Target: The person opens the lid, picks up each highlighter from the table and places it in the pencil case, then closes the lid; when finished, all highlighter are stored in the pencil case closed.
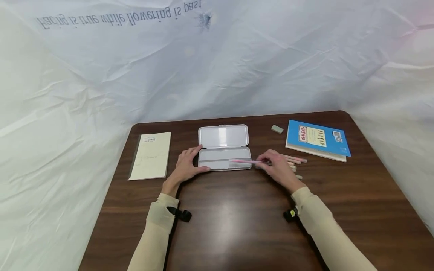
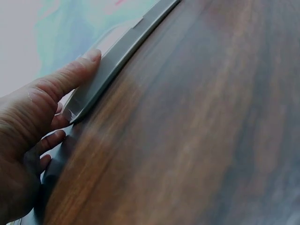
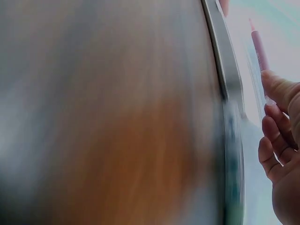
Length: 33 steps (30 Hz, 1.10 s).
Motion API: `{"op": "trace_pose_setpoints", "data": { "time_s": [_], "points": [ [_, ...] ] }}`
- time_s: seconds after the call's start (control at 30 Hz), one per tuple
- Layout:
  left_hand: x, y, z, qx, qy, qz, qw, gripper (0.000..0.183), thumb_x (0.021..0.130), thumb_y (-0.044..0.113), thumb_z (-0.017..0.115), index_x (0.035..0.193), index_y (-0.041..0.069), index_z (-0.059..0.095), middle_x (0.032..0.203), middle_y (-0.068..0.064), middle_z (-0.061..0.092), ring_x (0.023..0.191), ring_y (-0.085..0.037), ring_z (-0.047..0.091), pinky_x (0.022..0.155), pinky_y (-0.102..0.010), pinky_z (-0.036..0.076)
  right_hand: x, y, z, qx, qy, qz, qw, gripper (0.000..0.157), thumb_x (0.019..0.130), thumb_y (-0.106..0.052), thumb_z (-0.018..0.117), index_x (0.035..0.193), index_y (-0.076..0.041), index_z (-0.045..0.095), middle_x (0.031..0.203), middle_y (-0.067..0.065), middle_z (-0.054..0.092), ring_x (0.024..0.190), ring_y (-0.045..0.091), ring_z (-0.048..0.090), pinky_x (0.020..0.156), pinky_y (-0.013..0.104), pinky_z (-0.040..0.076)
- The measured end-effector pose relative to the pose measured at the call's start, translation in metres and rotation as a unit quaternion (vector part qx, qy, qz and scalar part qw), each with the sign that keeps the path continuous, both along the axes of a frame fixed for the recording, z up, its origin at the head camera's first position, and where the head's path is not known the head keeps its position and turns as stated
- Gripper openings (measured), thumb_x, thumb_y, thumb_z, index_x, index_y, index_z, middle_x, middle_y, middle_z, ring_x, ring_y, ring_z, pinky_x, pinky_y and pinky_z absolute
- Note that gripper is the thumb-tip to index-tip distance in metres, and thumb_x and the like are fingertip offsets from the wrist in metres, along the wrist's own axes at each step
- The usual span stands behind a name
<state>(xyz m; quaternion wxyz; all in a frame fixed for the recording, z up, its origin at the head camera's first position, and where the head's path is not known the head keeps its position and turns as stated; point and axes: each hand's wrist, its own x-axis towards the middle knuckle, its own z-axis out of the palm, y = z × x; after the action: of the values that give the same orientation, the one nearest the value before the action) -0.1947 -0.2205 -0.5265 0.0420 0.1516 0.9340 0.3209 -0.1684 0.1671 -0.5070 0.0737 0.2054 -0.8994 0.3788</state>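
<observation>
Right hand (image 1: 276, 165) pinching pink pen (image 1: 245, 161) over open case (image 1: 217, 154), frame centre; left hand (image 1: 186, 165) holding case's left end, thumb spread from fingers. Pen likely handling light, stiff, suiting mid-barrel pinch.

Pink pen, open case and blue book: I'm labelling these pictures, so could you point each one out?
Pink pen (image 3: 260, 50): right wrist view, on the barrel.
Open case (image 1: 222, 154): head view, on the inside of its base.
Blue book (image 1: 317, 137): head view, on the cream panel of its cover.

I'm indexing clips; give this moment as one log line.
left hand: holds case | right hand: holds pink pen over case | case: open
</observation>
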Motion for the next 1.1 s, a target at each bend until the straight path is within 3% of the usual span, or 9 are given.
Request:
{"op": "trace_pose_setpoints", "data": {
  "time_s": [0.23,0.5,0.9,1.1],
  "points": [
    [-0.002,0.006,-0.002,0.001,-0.016,0.0,0.9999,0.105,0.083,0.056,0.085,0.168,0.025,0.033,0.163,-0.011,0.043,0.145,-0.038,0.035,0.122,-0.06,0.018,-0.015,-0.051,-0.001,0.001,-0.024,0.036,0.999,0.012,0.096,-0.02,0.081,0.1,-0.01,0.079,0.096,0.002,0.068,0.09,0.021,0.061,0.083,0.044,0.052],
    [-0.001,0.001,-0.001,0.002,-0.011,0.008,0.9999,0.105,0.082,0.059,0.085,0.168,0.025,0.034,0.163,-0.008,0.043,0.144,-0.035,0.036,0.122,-0.058,0.019,-0.026,-0.093,-0.003,0.036,0.016,0.077,0.996,0.012,0.092,-0.019,0.084,0.094,-0.009,0.079,0.092,0.003,0.068,0.09,0.023,0.063,0.084,0.045,0.053],
    [-0.002,0.004,-0.001,0.0,-0.01,0.011,0.9999,0.105,0.082,0.061,0.085,0.168,0.027,0.034,0.16,-0.01,0.046,0.141,-0.035,0.037,0.12,-0.058,0.021,-0.025,-0.1,-0.005,0.082,0.02,0.076,0.994,0.016,0.092,-0.023,0.085,0.098,-0.009,0.082,0.093,0.004,0.069,0.089,0.023,0.061,0.081,0.044,0.053],
    [-0.002,0.001,0.0,-0.002,-0.013,0.008,0.9999,0.105,0.082,0.061,0.084,0.168,0.026,0.034,0.161,-0.008,0.045,0.144,-0.034,0.035,0.123,-0.056,0.018,-0.021,-0.094,-0.003,0.058,0.021,0.077,0.995,0.015,0.093,-0.02,0.083,0.102,-0.008,0.082,0.095,0.005,0.07,0.09,0.024,0.064,0.08,0.045,0.054]
  ]
}}
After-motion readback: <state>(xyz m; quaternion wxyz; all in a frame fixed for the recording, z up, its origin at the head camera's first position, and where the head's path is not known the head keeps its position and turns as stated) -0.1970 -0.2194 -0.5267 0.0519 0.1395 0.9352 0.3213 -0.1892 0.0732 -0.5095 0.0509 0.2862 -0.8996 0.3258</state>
